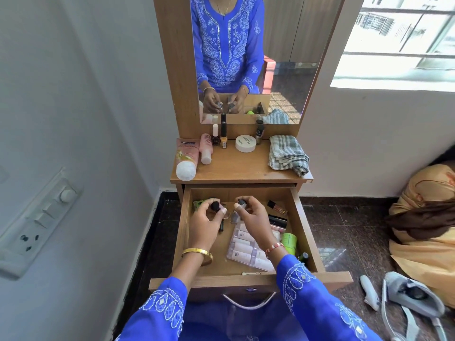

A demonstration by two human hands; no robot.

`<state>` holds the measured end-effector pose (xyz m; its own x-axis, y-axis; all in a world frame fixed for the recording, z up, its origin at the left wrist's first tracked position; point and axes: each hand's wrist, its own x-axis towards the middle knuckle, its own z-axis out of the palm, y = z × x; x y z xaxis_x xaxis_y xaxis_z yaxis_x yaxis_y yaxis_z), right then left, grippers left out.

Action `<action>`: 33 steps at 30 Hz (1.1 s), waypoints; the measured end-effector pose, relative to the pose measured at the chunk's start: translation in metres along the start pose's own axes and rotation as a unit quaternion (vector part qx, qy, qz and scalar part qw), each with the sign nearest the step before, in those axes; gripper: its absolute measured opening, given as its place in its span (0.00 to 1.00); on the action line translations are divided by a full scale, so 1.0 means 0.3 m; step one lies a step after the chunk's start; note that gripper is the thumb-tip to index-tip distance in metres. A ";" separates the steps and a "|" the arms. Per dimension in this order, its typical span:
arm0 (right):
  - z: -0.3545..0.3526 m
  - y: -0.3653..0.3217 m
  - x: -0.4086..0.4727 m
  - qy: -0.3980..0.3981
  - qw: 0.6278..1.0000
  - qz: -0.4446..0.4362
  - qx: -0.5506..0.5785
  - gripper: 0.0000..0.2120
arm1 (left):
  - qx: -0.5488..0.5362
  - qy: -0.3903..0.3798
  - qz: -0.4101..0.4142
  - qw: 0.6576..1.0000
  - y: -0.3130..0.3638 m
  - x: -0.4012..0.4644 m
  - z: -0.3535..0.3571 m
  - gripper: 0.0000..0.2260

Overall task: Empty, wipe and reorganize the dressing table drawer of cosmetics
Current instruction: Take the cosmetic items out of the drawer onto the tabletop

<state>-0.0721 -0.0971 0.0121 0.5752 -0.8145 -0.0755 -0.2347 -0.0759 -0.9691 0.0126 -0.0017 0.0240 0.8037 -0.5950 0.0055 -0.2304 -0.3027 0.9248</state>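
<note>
Nearest, along the drawer's (305, 232) front edge at 6 o'clock, lies one slim cream stick (251, 273), probably a pencil. Beyond it, toward 4 o'clock, a clear pouch of about seven small white bottles (246, 249) lies flat; it looks floppy and slick, so best lifted from underneath. One green tube (288, 242) sits just beside it.

At the drawer's middle, the left hand (204, 225) pinches a small bottle with a black cap (216, 206), fingers curled round it. The right hand (253, 217) grips a second small bottle with a grey cap (240, 205) the same way. Both look like nail polish: light, rigid, likely glass, so breakable and slippery; the squat body is a safer hold than the cap.

At 2 o'clock lie two or three dark tubes (277, 220); the count is unclear.

Farther, on the table top (241, 166): two pink lotion tubes (187, 156) lying at 10 o'clock, three upright nail polish bottles (223, 134), one white jar (245, 143), and one soft folded checked cloth (288, 155) at 1 o'clock.
</note>
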 end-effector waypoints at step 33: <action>-0.305 -0.272 0.669 0.082 0.958 -0.067 -0.267 0.15 | 0.022 -0.025 0.066 0.997 0.364 0.534 0.394 0.13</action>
<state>-0.0092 -0.3070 0.0975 0.5072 -0.8531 0.1224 -0.5596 -0.4340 -0.7061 0.0514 -0.2181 0.0809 0.7360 -0.6686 0.1065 -0.3575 -0.2502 0.8998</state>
